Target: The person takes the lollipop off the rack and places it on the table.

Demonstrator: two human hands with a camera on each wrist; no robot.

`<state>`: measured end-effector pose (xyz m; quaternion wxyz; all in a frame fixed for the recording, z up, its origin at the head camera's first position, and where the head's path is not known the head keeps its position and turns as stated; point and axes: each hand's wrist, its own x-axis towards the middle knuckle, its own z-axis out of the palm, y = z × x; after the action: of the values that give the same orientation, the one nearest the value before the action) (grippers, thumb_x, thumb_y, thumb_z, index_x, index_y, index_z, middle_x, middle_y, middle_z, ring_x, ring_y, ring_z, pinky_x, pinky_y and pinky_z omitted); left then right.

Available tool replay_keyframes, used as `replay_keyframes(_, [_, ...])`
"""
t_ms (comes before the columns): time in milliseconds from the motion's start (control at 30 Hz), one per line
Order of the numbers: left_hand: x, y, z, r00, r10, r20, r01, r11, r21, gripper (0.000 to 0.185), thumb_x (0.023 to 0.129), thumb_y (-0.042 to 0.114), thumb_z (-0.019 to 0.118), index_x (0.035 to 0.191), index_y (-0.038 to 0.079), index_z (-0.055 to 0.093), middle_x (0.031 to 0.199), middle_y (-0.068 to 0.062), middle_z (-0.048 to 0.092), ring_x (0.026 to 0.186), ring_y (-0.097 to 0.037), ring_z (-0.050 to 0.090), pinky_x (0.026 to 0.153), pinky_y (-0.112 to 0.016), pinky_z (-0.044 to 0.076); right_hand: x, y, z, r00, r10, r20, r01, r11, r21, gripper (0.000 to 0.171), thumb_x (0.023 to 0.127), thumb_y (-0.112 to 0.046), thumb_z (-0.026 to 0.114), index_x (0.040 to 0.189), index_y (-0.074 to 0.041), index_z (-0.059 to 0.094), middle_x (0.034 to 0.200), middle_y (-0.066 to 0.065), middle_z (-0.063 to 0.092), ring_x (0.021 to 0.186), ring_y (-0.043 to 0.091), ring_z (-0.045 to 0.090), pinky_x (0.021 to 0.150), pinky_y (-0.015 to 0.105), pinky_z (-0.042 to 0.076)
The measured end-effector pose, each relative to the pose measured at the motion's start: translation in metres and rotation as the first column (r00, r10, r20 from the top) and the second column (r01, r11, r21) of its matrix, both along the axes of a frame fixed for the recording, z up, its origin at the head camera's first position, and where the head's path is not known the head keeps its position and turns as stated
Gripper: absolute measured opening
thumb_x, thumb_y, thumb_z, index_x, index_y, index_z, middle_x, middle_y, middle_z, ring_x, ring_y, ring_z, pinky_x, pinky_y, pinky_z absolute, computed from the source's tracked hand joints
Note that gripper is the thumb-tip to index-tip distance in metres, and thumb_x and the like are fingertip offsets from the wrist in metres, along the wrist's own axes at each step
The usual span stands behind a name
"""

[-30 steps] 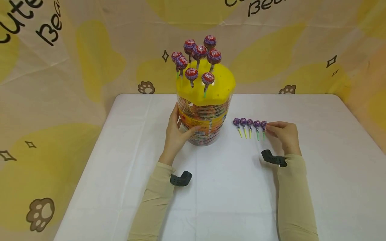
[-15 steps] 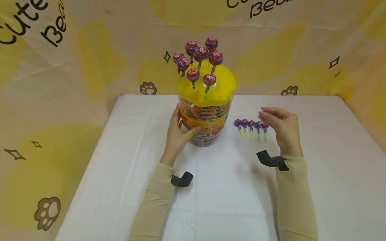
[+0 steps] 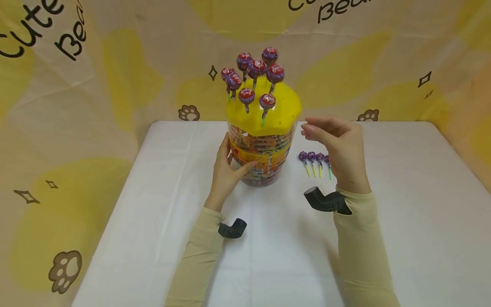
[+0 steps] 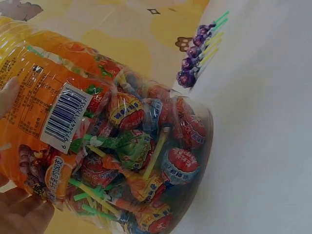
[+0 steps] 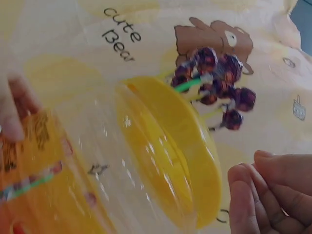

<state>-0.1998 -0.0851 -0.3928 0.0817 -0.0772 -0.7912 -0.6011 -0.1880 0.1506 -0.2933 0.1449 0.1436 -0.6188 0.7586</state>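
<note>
A clear plastic candy jar (image 3: 278, 147) with an orange label stands upright on the table. My left hand (image 3: 225, 177) holds its side, thumb across the label and fingers behind. The yellow lid (image 3: 285, 108) carries several red-and-purple wrapped lollipops (image 3: 256, 68), sticks down in it. My right hand (image 3: 345, 149) is raised to the right of the lid, thumb and fingers bent toward each other with nothing visible between them. In the right wrist view its fingertips lie close to the lid's edge. The left wrist view shows many wrapped lollipops (image 4: 180, 165) inside the jar.
Several purple-wrapped lollipops (image 3: 311, 157) with yellow and green sticks lie in a row right of the jar, the end one hidden behind my right hand in the head view. White cloth covers the table (image 3: 284, 247). A yellow patterned backdrop (image 3: 153, 59) stands behind.
My right hand has let go of the end lollipop in the row, risen, and moved left toward the jar lid. The left hand keeps its place on the jar.
</note>
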Motion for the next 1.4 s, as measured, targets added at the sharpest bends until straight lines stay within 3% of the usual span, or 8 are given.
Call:
replay_keyframes(133, [0.0,0.0,0.001,1.0,0.0,0.003,0.0,1.0,-0.002,0.096,0.081,0.02,0.076,0.152,0.01,0.012,0.154,-0.009,0.018,0.14,-0.022,0.022,0.113,-0.035,0.025,-0.002,-0.014,0.009,0.999,0.027,-0.029,-0.027,1.0,0.002,0.017,0.084,-0.002,0.07,0.097,0.009,0.069,0.094,0.014,0.069,0.079,0.027,0.063,0.077,0.029,0.056])
replay_keyframes(467, [0.0,-0.002,0.001,1.0,0.005,0.01,-0.004,1.0,-0.004,0.095,0.081,0.017,0.076,0.151,0.009,0.012,0.154,-0.009,0.019,0.14,-0.022,0.022,0.113,-0.036,0.025,-0.001,-0.046,0.02,0.993,-0.046,-0.111,0.064,0.984,0.166,0.019,0.082,-0.001,0.072,0.099,0.005,0.071,0.093,0.01,0.07,0.085,0.024,0.066,0.083,0.03,0.055])
replay_keyframes(667, [0.0,-0.001,0.001,0.999,0.01,0.031,-0.01,1.0,-0.004,0.095,0.082,0.02,0.076,0.152,0.012,0.012,0.154,-0.008,0.019,0.141,-0.021,0.021,0.113,-0.036,0.025,-0.005,-0.06,0.019,0.974,-0.023,-0.224,0.066,0.98,0.186,0.019,0.08,0.007,0.07,0.099,0.01,0.068,0.093,0.015,0.069,0.082,0.024,0.067,0.078,0.032,0.057])
replay_keyframes(1067, [0.001,0.0,0.001,1.0,0.003,0.017,-0.002,1.0,-0.026,0.093,0.083,0.019,0.075,0.151,0.01,0.013,0.154,-0.009,0.019,0.14,-0.022,0.022,0.113,-0.037,0.026,-0.006,-0.075,0.019,0.928,-0.102,-0.357,0.201,0.947,0.25,0.021,0.075,0.005,0.076,0.093,0.011,0.068,0.085,0.017,0.069,0.074,0.016,0.066,0.071,0.029,0.058])
replay_keyframes(1400, [-0.001,0.0,0.0,1.0,0.004,-0.003,-0.004,1.0,-0.028,0.094,0.082,0.018,0.076,0.151,0.01,0.013,0.153,-0.009,0.02,0.14,-0.022,0.023,0.112,-0.037,0.027,-0.009,-0.074,0.019,0.924,-0.136,-0.359,0.238,0.937,0.257,0.013,0.078,0.006,0.072,0.089,0.012,0.069,0.086,0.017,0.07,0.075,0.015,0.067,0.073,0.029,0.058])
